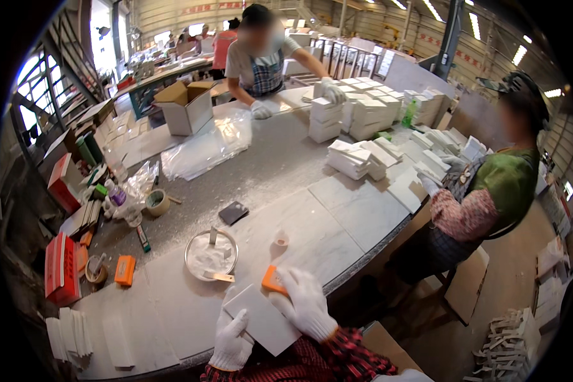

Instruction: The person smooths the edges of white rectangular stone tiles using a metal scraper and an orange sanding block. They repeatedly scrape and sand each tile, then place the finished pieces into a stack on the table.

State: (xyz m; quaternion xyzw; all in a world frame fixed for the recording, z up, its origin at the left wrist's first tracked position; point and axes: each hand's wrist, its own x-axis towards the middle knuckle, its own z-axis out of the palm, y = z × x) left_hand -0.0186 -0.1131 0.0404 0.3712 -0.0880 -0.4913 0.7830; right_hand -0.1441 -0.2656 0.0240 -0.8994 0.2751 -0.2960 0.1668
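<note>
White tile point(263, 326) sat gripped at its lower edge by our left hand point(230, 344); our right hand point(305, 302) lay flat across it, fingers closed over an orange block point(272, 280).

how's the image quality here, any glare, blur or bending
Head view: strong fisheye bending, so the table edge curves and the corners go black; windows at upper left blow out white; the white tile between the gloved hands stays sharp; far background is soft.

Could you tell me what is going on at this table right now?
A person in white gloves holds a white tile with the left hand, while the right hand presses an orange block at its top edge. A round metal pan sits just beyond. Two co-workers handle stacks of white tiles farther along the table.
</note>
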